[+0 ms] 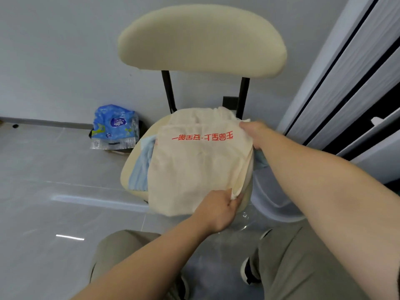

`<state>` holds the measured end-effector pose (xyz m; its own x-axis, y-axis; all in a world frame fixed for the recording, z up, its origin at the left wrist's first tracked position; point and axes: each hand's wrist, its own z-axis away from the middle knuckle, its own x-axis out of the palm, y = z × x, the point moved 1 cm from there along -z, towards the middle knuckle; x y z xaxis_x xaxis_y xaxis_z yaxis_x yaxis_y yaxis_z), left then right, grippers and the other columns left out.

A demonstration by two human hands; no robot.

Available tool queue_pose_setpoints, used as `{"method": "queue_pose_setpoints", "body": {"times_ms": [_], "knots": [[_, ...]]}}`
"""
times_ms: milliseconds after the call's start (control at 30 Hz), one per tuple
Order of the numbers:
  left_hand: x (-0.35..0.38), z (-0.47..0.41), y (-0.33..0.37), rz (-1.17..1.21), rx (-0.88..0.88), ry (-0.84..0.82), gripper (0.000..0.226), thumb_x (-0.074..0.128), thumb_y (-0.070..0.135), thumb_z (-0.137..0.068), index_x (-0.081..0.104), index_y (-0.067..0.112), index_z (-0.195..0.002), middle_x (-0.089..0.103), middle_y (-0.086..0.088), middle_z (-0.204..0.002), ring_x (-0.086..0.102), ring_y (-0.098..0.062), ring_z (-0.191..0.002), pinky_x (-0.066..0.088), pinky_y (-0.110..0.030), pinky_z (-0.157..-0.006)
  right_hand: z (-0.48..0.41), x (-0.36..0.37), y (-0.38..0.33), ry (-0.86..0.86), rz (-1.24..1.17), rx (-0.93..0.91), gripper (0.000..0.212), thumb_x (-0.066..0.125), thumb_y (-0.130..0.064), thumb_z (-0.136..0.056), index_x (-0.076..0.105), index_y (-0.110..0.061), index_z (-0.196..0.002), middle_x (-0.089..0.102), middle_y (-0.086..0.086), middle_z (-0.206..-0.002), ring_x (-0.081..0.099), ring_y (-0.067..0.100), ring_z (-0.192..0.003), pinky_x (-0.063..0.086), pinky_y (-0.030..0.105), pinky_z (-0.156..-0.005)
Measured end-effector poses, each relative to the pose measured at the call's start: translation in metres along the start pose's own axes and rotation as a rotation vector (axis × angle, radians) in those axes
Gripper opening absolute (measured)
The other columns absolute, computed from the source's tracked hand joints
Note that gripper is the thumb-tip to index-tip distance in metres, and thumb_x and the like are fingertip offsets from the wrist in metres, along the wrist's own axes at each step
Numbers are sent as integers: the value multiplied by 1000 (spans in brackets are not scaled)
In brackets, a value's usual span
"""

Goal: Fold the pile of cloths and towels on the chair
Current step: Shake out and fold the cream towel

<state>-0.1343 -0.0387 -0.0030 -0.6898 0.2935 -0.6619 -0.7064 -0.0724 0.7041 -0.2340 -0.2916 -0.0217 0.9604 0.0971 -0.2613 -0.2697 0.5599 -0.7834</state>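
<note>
A cream cloth with red printed characters (194, 167) lies spread over the seat of a cream chair (202, 40), hanging over the front edge. My left hand (216, 210) pinches the cloth's near right corner. At the far right corner, my right hand (256, 134) grips the cloth's edge. A light blue towel (140, 163) lies under the cream cloth and sticks out on the left; a bit of blue shows on the right too. More cream fabric (194, 115) is bunched at the back of the seat.
A blue plastic package (113, 126) stands on the grey tiled floor left of the chair, against the wall. A white cabinet or appliance with dark slots (350, 87) stands close on the right. My knees in khaki trousers (303, 267) are just below the chair.
</note>
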Motion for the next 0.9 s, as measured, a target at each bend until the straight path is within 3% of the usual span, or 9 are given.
{"method": "queue_pose_setpoints", "body": {"times_ms": [133, 233, 333, 400, 533, 633, 733, 800, 900], "knots": [[-8, 22, -12, 175, -4, 201, 44, 47, 34, -103, 34, 26, -61, 42, 9, -55, 41, -2, -55, 29, -21, -56, 36, 6, -47, 81, 165, -208, 29, 63, -18, -90, 63, -6, -116, 67, 11, -107, 68, 28, -94, 60, 39, -80], [-15, 43, -23, 327, -93, 409, 41, 54, 21, -98, 38, 21, -60, 41, 10, -55, 38, -4, -55, 31, -23, -57, 69, 21, -80, 80, 298, -382, 7, 57, -11, -88, 61, -10, -94, 64, 12, -90, 63, 23, -63, 48, 24, -45], [-20, 60, -39, 532, -271, 554, 21, 57, 18, -85, 47, 18, -67, 53, 7, -62, 49, -9, -63, 47, -31, -67, 95, 49, -102, 95, 439, -503, 34, 50, -12, -91, 48, -13, -124, 58, 12, -99, 60, 24, -57, 38, 23, -40], [-26, 73, -47, 732, -378, 608, 7, 56, 20, -75, 58, 18, -80, 65, -3, -78, 64, -23, -80, 58, -47, -78, 107, 73, -109, 46, 527, -565, 49, 45, -9, -91, 38, -19, -139, 58, 14, -103, 64, 28, -63, 38, 24, -39], [-33, 89, -70, 959, -527, 674, 15, 51, 10, -83, 61, 9, -93, 63, -10, -91, 64, -33, -91, 61, -49, -77, 128, 124, -113, -108, 870, -663, 45, 41, 0, -91, 54, -16, -131, 67, 14, -99, 70, 35, -89, 52, 32, -57], [-34, 94, -90, 1057, -604, 677, 17, 47, 13, -88, 61, 3, -92, 62, -12, -88, 67, -34, -88, 61, -37, -68, 139, 159, -109, -182, 1109, -675, 31, 40, -3, -95, 69, -1, -105, 73, 17, -88, 72, 33, -77, 59, 38, -70], [-36, 98, -111, 903, -659, 712, 22, 47, 16, -88, 45, 8, -67, 49, -3, -65, 50, -22, -62, 40, -34, -57, 141, 191, -104, -216, 1282, -689, 28, 42, -1, -95, 69, 4, -99, 70, 17, -96, 64, 31, -67, 54, 34, -63], [-38, 100, -126, 786, -670, 747, 28, 48, 15, -85, 33, 14, -61, 35, -1, -58, 33, -16, -55, 25, -30, -54, 134, 206, -101, -229, 1370, -734, 25, 44, -1, -93, 68, 3, -99, 65, 14, -101, 66, 34, -85, 50, 33, -69], [-39, 100, -146, 693, -688, 744, 31, 54, 18, -80, 32, 14, -59, 34, -1, -59, 32, -15, -53, 24, -29, -51, 117, 224, -96, -215, 1550, -865, 27, 50, -12, -88, 69, -13, -108, 65, 8, -119, 61, 33, -109, 52, 38, -92]]}}
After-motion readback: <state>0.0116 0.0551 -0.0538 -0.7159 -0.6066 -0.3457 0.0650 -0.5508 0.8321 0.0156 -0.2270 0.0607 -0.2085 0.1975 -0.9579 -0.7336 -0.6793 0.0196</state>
